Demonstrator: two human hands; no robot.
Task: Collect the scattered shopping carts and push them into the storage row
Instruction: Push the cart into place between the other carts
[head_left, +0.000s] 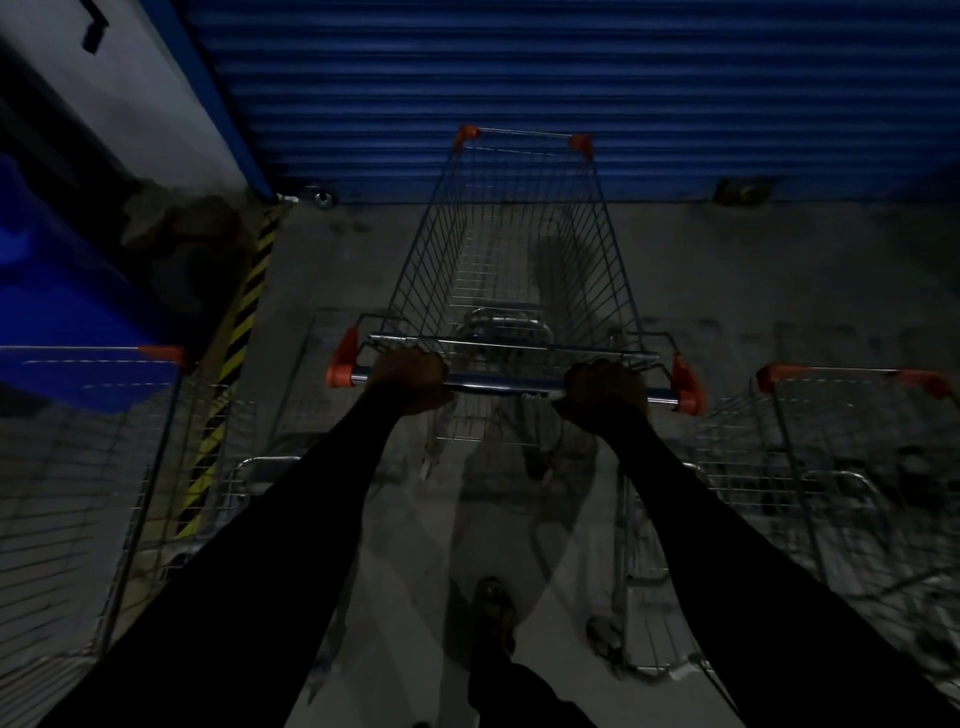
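A wire shopping cart (519, 244) with orange corner caps stands straight ahead of me, its nose close to a blue roller shutter. My left hand (410, 376) grips the left part of its handle bar (506, 383). My right hand (605, 389) grips the right part of the same bar. Both arms wear dark sleeves. A second cart (93, 467) stands at my left, and a third cart (852, 467) at my right, both facing the shutter.
The blue roller shutter (519, 78) closes off the way ahead. A yellow-and-black striped strip (236, 343) runs along the floor at left, beside a white pillar (130, 93) and a blue bin (57, 291). The concrete floor (332, 260) is dim. My foot (493, 608) shows below.
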